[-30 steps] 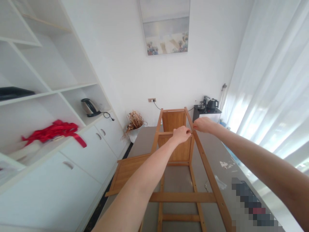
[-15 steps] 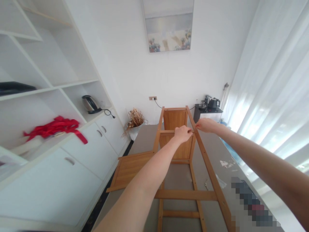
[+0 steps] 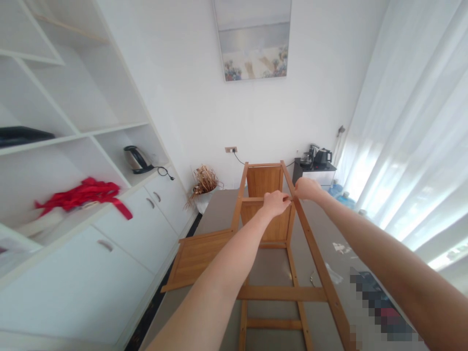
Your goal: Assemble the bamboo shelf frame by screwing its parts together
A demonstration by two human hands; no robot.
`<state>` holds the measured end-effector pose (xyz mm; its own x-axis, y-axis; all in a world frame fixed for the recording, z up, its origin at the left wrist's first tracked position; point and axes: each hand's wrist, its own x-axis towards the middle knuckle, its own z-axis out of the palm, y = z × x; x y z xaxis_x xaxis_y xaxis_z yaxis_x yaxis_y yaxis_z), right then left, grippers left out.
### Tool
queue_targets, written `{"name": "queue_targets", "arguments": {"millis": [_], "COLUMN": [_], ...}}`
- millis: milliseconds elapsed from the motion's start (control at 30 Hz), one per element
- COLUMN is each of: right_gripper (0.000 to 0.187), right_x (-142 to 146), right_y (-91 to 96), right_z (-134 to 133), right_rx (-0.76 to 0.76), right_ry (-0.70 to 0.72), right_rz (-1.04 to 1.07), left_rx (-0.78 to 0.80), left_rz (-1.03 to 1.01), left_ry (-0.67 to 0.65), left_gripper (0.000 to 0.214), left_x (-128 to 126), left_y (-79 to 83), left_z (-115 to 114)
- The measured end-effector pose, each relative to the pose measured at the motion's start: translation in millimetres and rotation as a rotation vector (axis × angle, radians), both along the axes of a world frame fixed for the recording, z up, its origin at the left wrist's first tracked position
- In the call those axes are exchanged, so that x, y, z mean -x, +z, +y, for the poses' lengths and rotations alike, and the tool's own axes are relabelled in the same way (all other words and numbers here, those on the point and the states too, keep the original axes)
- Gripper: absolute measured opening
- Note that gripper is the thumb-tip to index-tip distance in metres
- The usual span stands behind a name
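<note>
A grey table (image 3: 221,207) carries a wooden frame (image 3: 283,294), stretched lengthwise toward the far edge; its long right rail (image 3: 316,248) runs roughly along the right edge; a panel (image 3: 199,257) splays out to the left edge; near the far edge, a crossbar (image 3: 251,199) meets that rail. The left hand (image 3: 277,202) is at the crossbar's right end, fingers curled together, their exact grip unclear; the right hand (image 3: 306,188) touches the rail's outer side, thumb and fingertips pressed together; whether they pinch some small part, I cannot tell. The joint seems the work in hand; best steady the crossbar square against the rail, line up any holes, and press gently, without forcing.
</note>
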<state>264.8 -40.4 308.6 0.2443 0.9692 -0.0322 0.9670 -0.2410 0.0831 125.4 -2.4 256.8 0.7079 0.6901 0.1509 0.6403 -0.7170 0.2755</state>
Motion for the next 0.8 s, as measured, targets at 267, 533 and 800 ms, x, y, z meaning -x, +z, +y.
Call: {"name": "queue_targets", "arguments": {"millis": [267, 533, 800], "right_gripper": [0.032, 0.023, 0.031], "right_x": [-16.8, -14.9, 2.5], "right_y": [5.6, 13.6, 4.3], "right_z": [-6.5, -23.1, 7.8], "right_rx": [0.04, 0.008, -0.029], "right_ry": [0.222, 0.641, 0.067], "right_rz": [0.071, -0.221, 0.062], "left_rx": [-0.039, -0.029, 0.016], "left_rz": [-0.009, -0.044, 0.078], "left_ry": [-0.018, -0.025, 0.079], "left_gripper": [0.028, 0.028, 0.043], "left_x": [1.2, -0.2, 17.6], "left_y": [-1.6, -2.3, 1.2], "left_z": [0.1, 1.7, 14.3]}}
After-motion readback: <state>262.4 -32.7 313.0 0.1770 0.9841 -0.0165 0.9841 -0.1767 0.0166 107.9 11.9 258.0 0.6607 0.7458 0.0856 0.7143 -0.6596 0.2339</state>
